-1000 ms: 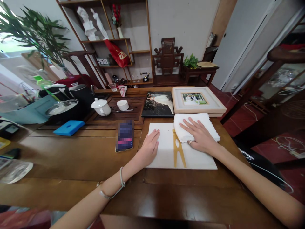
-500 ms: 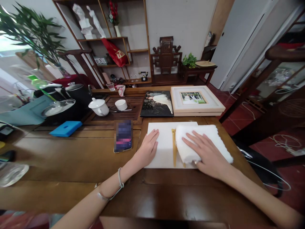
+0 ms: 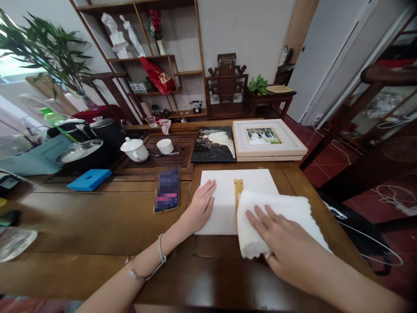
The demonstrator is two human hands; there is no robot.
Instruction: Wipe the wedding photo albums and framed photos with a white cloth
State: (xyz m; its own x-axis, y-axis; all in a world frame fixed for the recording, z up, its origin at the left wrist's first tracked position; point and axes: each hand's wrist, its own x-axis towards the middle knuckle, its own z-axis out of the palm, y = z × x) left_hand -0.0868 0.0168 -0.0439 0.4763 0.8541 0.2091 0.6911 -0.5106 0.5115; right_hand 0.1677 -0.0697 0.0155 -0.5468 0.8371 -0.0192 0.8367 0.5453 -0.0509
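My left hand (image 3: 203,205) lies flat on the left side of a white board (image 3: 223,221), its fingers stretched toward the far edge. On the right, my right hand (image 3: 276,234) is spread flat on a folded white towel (image 3: 293,206), and a ring shows on one finger. The towel covers the board's right part and hangs past its near edge onto the table. A flat yellow-brown strip (image 3: 239,186) with small marks near its top lies on the board, partly hidden under the towel.
Behind the board lie a black photo panel (image 3: 213,145) and a white framed photo (image 3: 286,145). To the left are a phone (image 3: 167,191), a blue block (image 3: 89,179), a lidded white cup (image 3: 134,150), a small white bowl (image 3: 165,146) and a glass-lidded pot (image 3: 81,152).
My right hand and the towel have moved toward me, uncovering more of the board's far right part and the strip's top. My left hand stays at the same place on the board.
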